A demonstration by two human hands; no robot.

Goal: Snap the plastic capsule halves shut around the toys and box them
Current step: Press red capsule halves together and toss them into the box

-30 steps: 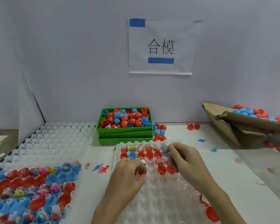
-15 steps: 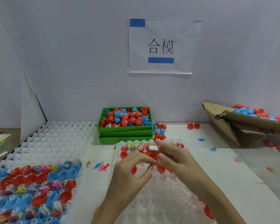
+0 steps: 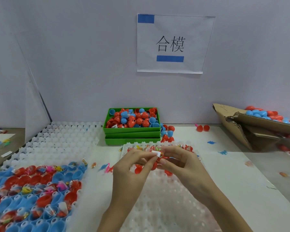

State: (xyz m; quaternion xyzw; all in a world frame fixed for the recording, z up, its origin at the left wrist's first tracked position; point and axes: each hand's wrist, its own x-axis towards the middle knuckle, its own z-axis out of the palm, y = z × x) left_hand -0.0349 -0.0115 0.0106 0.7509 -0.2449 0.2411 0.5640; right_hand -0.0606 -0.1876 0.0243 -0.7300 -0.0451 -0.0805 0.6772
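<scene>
My left hand [image 3: 132, 166] and my right hand [image 3: 179, 160] meet above the white bumpy tray [image 3: 166, 203] in front of me. Between their fingertips they pinch a red capsule [image 3: 155, 164] with a small white slip sticking out of its top. Several red halves with toys sit in the tray's far rows [image 3: 187, 148]. A green box [image 3: 132, 129] behind the tray is heaped with red and blue capsule halves. At the right a cardboard box [image 3: 251, 124] holds red and blue closed capsules.
On the left, another white tray [image 3: 60, 144] carries several red and blue halves with bagged toys [image 3: 35, 186]. Loose halves [image 3: 203, 128] and small plastic toys [image 3: 223, 152] lie scattered on the table. A paper sign hangs on the back wall [image 3: 171, 44].
Both hands have lifted off the tray and come together, bringing the red capsule piece up between them; the view shifted slightly.
</scene>
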